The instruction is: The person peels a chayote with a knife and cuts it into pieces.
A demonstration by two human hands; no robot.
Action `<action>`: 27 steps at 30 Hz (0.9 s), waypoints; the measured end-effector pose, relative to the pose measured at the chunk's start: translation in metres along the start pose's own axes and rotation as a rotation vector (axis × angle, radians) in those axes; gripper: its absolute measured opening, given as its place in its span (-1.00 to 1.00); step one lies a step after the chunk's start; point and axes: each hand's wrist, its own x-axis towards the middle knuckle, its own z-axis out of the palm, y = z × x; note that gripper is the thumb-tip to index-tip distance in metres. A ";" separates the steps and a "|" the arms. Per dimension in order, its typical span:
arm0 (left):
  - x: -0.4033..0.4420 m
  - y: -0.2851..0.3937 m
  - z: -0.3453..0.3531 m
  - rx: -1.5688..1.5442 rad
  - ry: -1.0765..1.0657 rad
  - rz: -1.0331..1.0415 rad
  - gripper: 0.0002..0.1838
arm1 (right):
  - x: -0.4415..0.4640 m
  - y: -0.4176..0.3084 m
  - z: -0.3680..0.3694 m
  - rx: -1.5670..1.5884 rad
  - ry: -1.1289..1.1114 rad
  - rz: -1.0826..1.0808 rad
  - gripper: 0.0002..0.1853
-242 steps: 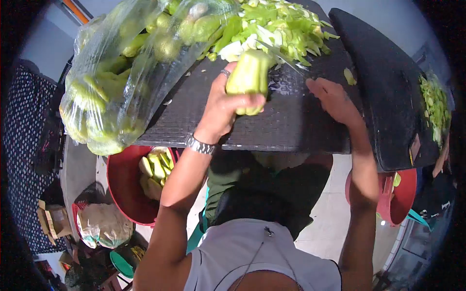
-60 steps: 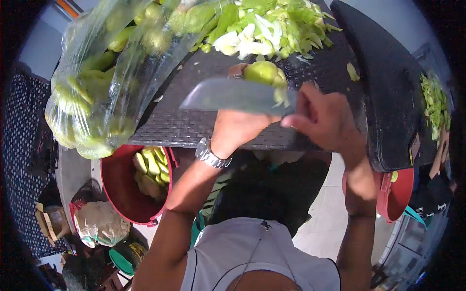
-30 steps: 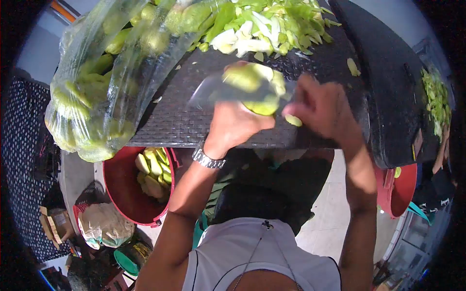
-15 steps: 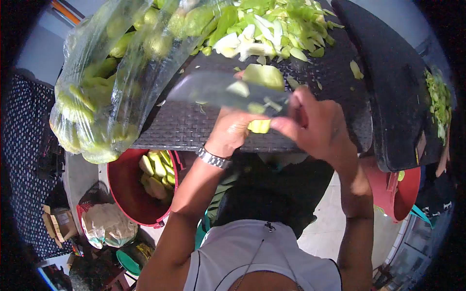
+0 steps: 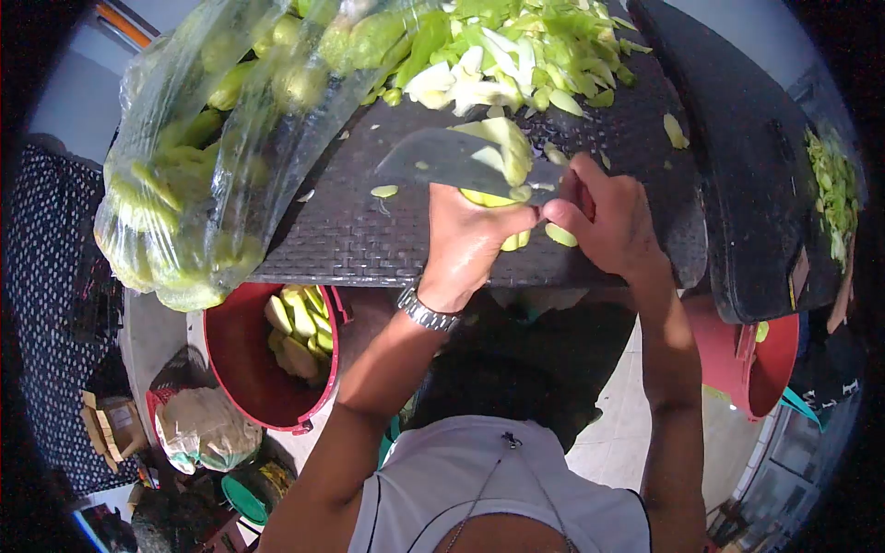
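My left hand (image 5: 470, 235), with a metal watch at its wrist, is closed round a pale green chayote (image 5: 507, 143) above the dark woven table (image 5: 369, 244). In my right hand (image 5: 604, 212) is the handle of a wide knife (image 5: 442, 158). Its blade points left and lies across the chayote, hiding part of it. Thin slices cling to the blade, and a peel piece (image 5: 560, 235) shows between my hands. Beyond them lies a heap of green and white peelings (image 5: 525, 55).
A clear plastic bag of whole chayotes (image 5: 175, 203) stands at the table's left. Below it a red bucket (image 5: 267, 387) holds peeled pieces. At right are a black chair back (image 5: 737, 175) and another red container (image 5: 770, 369).
Compared with the earlier frames, the heap has gained some slices and small pieces lie on the table. Since the last frame, my left hand has shifted slightly right and the blade is less blurred.
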 end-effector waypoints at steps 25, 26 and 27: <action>-0.001 0.014 -0.017 -0.260 -0.061 -0.140 -0.01 | 0.025 0.030 -0.008 0.034 0.105 0.230 -0.57; -0.004 0.019 -0.018 -0.278 -0.072 -0.154 -0.01 | 0.028 0.037 -0.013 0.118 0.099 0.318 -0.56; 0.003 0.016 -0.022 -0.249 -0.118 -0.116 -0.06 | 0.033 0.037 -0.016 0.199 0.089 0.400 -0.54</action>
